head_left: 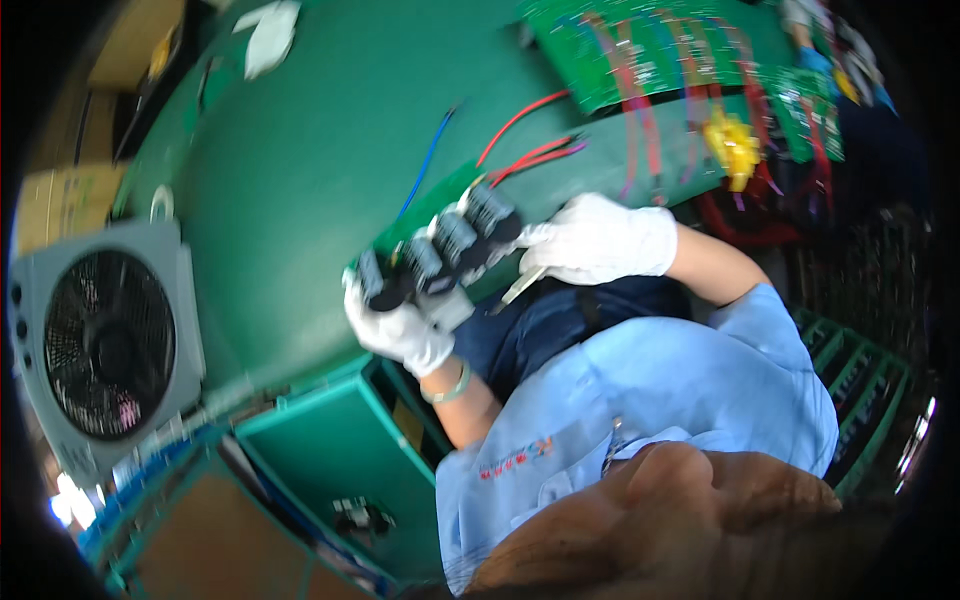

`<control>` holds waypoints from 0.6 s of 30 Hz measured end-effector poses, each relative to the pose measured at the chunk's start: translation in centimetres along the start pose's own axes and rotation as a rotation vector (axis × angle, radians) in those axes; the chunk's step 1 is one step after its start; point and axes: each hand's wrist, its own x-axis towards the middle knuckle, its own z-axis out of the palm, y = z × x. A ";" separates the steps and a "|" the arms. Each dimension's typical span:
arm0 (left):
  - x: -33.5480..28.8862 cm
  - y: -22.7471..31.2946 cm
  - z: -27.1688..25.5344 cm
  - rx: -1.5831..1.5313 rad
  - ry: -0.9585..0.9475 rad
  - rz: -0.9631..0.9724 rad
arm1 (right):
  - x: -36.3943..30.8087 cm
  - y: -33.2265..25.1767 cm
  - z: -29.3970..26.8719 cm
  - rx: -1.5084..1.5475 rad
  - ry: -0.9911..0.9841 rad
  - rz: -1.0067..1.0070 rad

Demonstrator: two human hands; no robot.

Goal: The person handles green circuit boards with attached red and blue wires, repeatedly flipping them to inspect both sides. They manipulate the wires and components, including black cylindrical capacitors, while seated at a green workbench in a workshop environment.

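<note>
My left hand, in a white glove, grips the left end of a green circuit board. Several large black cylindrical capacitors stand in a row on the board. A blue wire and red wires run off its far side. My right hand, also gloved in white, is closed at the board's right end, its fingertips by the last capacitor. From under those fingers sticks a slim, pale metallic tool; blur hides its exact kind.
Larger green boards with red and purple wires lie at the far right, beside a yellow part. A grey box fan stands at the left. An open green drawer is below the table edge. Another person's hand shows at the upper right.
</note>
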 end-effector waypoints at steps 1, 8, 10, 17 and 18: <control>0.3 -1.3 -0.9 0.043 -0.023 0.001 | -0.9 0.3 -0.4 0.022 0.008 0.052; 0.8 1.0 0.8 0.296 -0.079 0.071 | -5.5 -0.3 -1.4 -0.086 0.227 0.225; 1.6 1.6 0.7 0.516 -0.157 0.196 | -5.4 -1.1 -1.4 -0.170 0.174 0.292; 3.1 5.5 0.2 0.905 -0.155 0.370 | -4.7 -1.6 0.2 -0.050 0.305 0.172; 2.9 6.4 0.1 0.804 -0.103 0.481 | -4.4 -1.7 0.4 -0.038 0.287 0.169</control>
